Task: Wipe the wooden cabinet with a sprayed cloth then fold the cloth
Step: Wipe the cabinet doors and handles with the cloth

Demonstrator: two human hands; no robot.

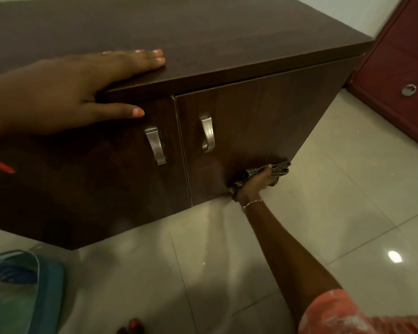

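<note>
A low dark wooden cabinet (251, 116) with two doors and two metal handles fills the upper half of the view. My left hand (82, 85) lies flat on the cabinet's top front edge, fingers spread on top and thumb down over the left door. My right hand (253, 183) is shut on a crumpled checked cloth (279, 168) and presses it against the bottom right corner of the right door, just above the floor.
Glossy pale floor tiles (323, 213) stretch in front of and to the right of the cabinet. A red-brown door (396, 56) with a round metal fitting stands at the far right. A blue-green mat (22, 290) lies at bottom left. My toes (130, 327) show at the bottom edge.
</note>
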